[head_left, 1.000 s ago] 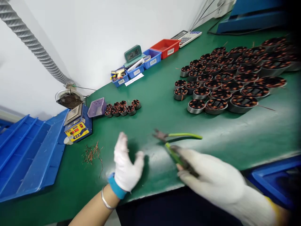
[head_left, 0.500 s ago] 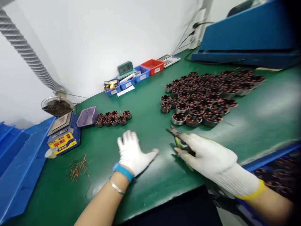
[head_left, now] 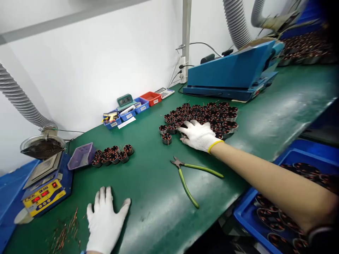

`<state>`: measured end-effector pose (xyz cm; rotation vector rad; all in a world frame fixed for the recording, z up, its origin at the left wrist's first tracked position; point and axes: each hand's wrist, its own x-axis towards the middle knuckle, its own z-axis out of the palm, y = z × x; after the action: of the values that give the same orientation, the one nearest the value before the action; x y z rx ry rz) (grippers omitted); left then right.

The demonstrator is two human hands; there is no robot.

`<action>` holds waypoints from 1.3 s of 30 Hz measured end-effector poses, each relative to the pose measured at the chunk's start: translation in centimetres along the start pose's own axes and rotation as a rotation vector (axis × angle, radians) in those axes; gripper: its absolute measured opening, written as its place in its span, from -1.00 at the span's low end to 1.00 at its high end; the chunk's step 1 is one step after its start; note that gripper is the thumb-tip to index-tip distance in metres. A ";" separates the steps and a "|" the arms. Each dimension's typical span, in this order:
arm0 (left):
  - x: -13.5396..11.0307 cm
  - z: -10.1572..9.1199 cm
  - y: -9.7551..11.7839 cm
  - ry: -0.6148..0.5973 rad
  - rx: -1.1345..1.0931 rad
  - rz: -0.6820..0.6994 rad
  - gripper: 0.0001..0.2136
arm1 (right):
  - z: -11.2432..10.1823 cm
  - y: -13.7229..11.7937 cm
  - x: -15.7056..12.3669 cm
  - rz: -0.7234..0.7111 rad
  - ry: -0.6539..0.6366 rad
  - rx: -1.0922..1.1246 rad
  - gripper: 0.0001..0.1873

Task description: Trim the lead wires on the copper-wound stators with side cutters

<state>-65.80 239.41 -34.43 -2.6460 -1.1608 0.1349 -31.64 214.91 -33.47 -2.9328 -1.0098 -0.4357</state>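
My left hand (head_left: pixel 104 218), in a white glove, lies flat on the green bench with its fingers spread and nothing in it. My right hand (head_left: pixel 198 134), gloved too with a yellow cuff, reaches over the front of a large group of copper-wound motor stators (head_left: pixel 203 112). Its fingers are apart and touch the stators under them; the hand hides part of that row. Side cutters with green handles (head_left: pixel 187 188) lie on the bench between my hands, jaws pointing away and handles splayed. One stator (head_left: pixel 166 138) sits just left of my right hand.
A smaller group of stators (head_left: pixel 113 157) stands beside a purple tray (head_left: pixel 82 157). Copper wire clippings (head_left: pixel 63 234) lie near a yellow-and-blue heating unit (head_left: pixel 45 197). Small bins, a clock (head_left: pixel 125 100) and a blue machine (head_left: pixel 219 76) line the back. A blue crate (head_left: pixel 243 215) holds more stators.
My right hand has let go of the side cutters, which now lie on the bench, and has moved forward onto the stators. The view has swung right; my left hand stays spread flat.
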 end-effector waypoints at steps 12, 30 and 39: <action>0.2 0.0 0.2 -0.044 -0.076 -0.034 -0.22 | 0.7 7.7 8.0 0.301 -0.041 0.014 -0.48; 0.3 -0.2 0.1 -0.051 -0.147 -0.004 -0.34 | 1.9 -3.4 11.6 -0.085 -0.014 -0.006 -0.49; 0.1 -0.6 0.3 -0.058 -0.250 -0.020 -0.34 | 1.6 4.5 14.1 0.193 -0.127 -0.055 -0.50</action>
<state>-65.37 239.18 -33.95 -2.8622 -1.2988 0.0665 -17.88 219.98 -30.97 -3.1027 -0.7239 -0.2788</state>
